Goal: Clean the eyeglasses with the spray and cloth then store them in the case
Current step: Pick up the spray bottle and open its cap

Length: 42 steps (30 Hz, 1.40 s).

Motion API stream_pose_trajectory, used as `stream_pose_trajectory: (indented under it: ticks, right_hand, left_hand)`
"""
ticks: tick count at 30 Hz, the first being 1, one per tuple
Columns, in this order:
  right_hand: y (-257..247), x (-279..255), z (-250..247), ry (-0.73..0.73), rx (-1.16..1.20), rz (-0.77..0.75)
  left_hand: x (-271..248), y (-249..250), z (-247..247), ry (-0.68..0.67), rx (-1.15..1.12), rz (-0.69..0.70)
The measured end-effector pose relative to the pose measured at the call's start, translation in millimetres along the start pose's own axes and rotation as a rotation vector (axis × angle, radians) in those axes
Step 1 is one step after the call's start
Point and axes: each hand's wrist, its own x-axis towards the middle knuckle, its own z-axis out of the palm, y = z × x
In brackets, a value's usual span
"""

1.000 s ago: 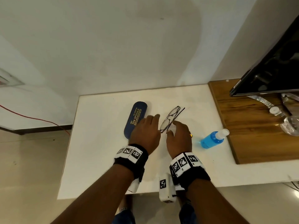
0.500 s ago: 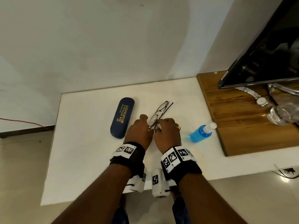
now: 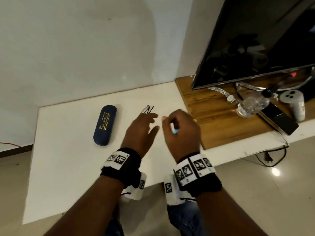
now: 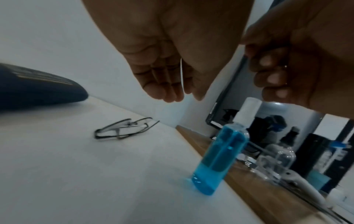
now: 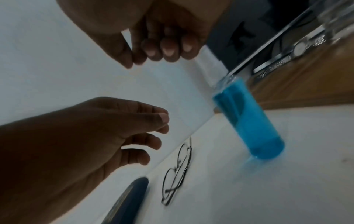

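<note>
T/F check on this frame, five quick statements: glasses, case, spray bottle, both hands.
1. The glasses lie folded on the white table. True.
2. The case is open. False: it lies closed, left of the glasses.
3. The spray bottle stands upright on the table. True.
4. The left hand holds the glasses. False: its fingers are spread above them, holding nothing.
5. The right hand grips the case. False: it is above the spray bottle, fingers curled, away from the case; whether they touch the cap I cannot tell.
</note>
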Motion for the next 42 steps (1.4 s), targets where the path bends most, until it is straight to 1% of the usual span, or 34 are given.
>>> stream_pose_trajectory:
  ticks: [1,2,3,4,5,6,8,9,11,12,15,17,20,22,24,26,34,37,40,42]
  right_hand:
    - [6.5,3.2,-11.7,0.095,0.015,0.014]
    - [15.5,5.2,-21.1,0.160,0.016,0.067]
    - [26.7,5.4,-27.1,0.193,0.004,0.158]
    - [37.2,5.3,-31.6,0.181,-0.011,0.252]
    - [48.0,3.8,-31.9,0.127,-0.026,0.340]
    - [57.4,1.4,-31.3,0.042,-0.023,0.419]
    - [66.3,-3.0,-26.9,-0.179,0.057,0.553]
    - [70.3,-5.4,-25.0,-0.277,0.095,0.592]
    - [77.7,-9.8,-17.7,-0.411,0.092,0.563]
    - [80.6,-11.7,-12.8,-0.440,0.100,0.534]
    - [87.8,-14.3,-1.1,-0.411,0.193,0.502]
    - [87.6,-14.0,1.6,-0.386,0.212,0.471]
    - [80.1,-12.8,3.5,-0.365,0.230,0.385]
    - [73.1,-12.9,8.2,-0.368,0.278,0.350]
    - [66.8,-13.0,13.8,-0.382,0.320,0.319]
    - [60.7,-12.5,18.4,-0.395,0.361,0.302]
    - [50.6,-13.1,27.2,-0.445,0.445,0.335]
    - [50.8,-13.2,30.3,-0.464,0.440,0.340]
    - [52.2,-14.5,32.7,-0.472,0.409,0.305]
    - [53.4,-14.4,34.4,-0.467,0.374,0.282]
  left_hand:
    - [2.4,10.4,5.2,-0.021,-0.027,0.024]
    - [5.1,19.3,10.6,-0.044,-0.053,0.038]
    - [7.8,27.2,15.6,-0.071,-0.077,0.046]
    - [10.3,34.9,19.7,-0.103,-0.093,0.057]
    - [12.1,40.3,23.2,-0.138,-0.099,0.065]
    - [13.8,45.2,26.8,-0.170,-0.094,0.080]
    - [17.0,50.0,31.2,-0.215,-0.058,0.119]
    - [19.0,52.2,33.6,-0.230,-0.033,0.137]
    - [23.6,55.0,35.5,-0.250,-0.017,0.141]
    - [25.7,55.2,35.7,-0.251,-0.023,0.134]
    - [29.2,54.3,35.2,-0.221,-0.075,0.142]
    - [29.5,50.3,32.6,-0.208,-0.156,0.143]
    - [32.7,42.2,24.8,-0.156,-0.269,0.120]
    - [37.1,37.2,18.4,-0.164,-0.390,0.043]
    - [42.0,34.6,10.6,-0.185,-0.589,-0.075]
    - [45.2,32.0,2.6,-0.171,-0.688,-0.112]
    - [45.2,29.0,-10.4,-0.242,-0.809,-0.171]
    - [41.9,26.9,-9.9,-0.263,-0.762,-0.179]
    - [38.5,24.5,-7.6,-0.234,-0.751,-0.179]
    - [36.6,22.3,-4.7,-0.188,-0.730,-0.185]
